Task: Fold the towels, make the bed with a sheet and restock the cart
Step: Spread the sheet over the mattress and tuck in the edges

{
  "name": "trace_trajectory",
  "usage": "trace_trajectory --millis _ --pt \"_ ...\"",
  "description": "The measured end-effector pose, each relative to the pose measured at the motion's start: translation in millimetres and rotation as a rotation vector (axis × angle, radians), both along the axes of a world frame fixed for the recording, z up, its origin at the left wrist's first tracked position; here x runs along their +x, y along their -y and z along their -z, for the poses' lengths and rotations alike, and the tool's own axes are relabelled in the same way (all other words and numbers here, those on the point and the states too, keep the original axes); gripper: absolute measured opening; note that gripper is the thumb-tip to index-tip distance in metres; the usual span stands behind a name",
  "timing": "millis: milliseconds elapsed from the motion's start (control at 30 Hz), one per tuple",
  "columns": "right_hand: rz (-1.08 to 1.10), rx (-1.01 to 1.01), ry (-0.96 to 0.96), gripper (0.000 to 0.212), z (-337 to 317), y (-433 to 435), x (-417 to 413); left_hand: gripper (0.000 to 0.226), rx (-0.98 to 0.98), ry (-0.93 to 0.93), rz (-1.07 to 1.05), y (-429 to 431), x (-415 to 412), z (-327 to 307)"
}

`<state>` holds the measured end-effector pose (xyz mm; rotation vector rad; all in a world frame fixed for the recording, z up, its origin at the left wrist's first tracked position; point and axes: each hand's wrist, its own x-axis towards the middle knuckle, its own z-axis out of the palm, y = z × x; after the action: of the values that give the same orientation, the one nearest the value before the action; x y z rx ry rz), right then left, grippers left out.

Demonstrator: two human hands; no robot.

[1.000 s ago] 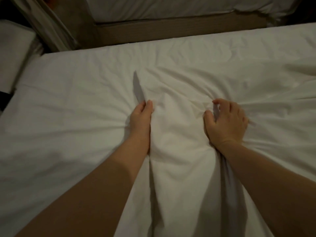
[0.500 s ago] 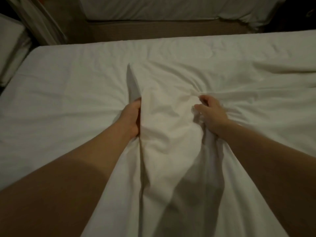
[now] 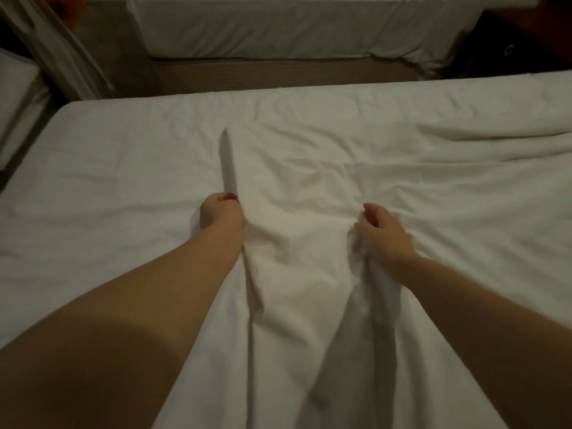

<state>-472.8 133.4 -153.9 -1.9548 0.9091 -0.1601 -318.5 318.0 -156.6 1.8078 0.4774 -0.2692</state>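
As it lay white and creased over the near bed point(image 3: 37, 144), one sheet point(image 3: 294, 274) was gathered into a ridge, gripped in the curled left hand point(image 3: 220, 213) and pinched by the right hand point(image 3: 383, 232); a second bed point(image 3: 278, 29) was seen beyond.

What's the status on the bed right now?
Left hand grips sheet. Right hand pinches a bunched fold of it. Sheet wrinkled, raised in a ridge between hands. Nothing seen in the way.
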Motion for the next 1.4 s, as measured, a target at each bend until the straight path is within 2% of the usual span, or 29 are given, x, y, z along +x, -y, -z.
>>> trace_trajectory --millis 200,267,433,500,633,867,933,1067,1267,1400 --pt "-0.087 -0.162 -0.118 0.047 -3.5 -12.9 -39.5 0.014 -0.326 -0.216 0.239 -16.0 -31.7 -12.1" --pt "-0.122 -0.25 -0.2 0.05 -6.2 -20.4 -51.8 0.016 -0.317 -0.277 0.324 -24.0 -52.8 -20.4" --pt "-0.258 -0.402 -0.214 0.056 -5.7 -38.4 -106.6 0.032 -0.362 -0.388 0.353 -38.3 -109.3 -25.5" --pt "-0.303 -0.463 -0.279 0.057 -6.4 -43.7 -136.2 0.028 -0.379 -0.357 0.345 -44.2 -136.9 -27.9" --pt "-0.341 -0.497 -0.365 0.054 -19.8 -53.5 -188.7 0.029 -0.147 -0.179 0.388 -63.6 -196.0 -17.1" --pt "-0.353 -0.434 -0.475 0.057 -32.2 -63.0 -257.3 0.073 0.013 -0.029 0.438 -101.8 -289.4 -16.6" --pt "-0.388 -0.484 -0.522 0.055 -32.5 -68.8 -276.0 0.077 0.06 0.033 0.49 -112.8 -312.5 -15.2" --pt "-0.454 -0.588 -0.546 0.054 -32.4 -70.9 -323.5 0.057 0.096 0.034 0.499 -128.0 -344.6 -10.5" --pt "-0.447 -0.636 -0.557 0.053 -28.7 -74.8 -384.9 0.025 0.132 -0.014 0.39 -143.6 -406.8 -17.7" --pt "-0.398 -0.657 -0.582 0.05 -34.0 -76.8 -442.3 0.04 0.208 -0.068 0.382 -161.4 -465.9 -20.1"
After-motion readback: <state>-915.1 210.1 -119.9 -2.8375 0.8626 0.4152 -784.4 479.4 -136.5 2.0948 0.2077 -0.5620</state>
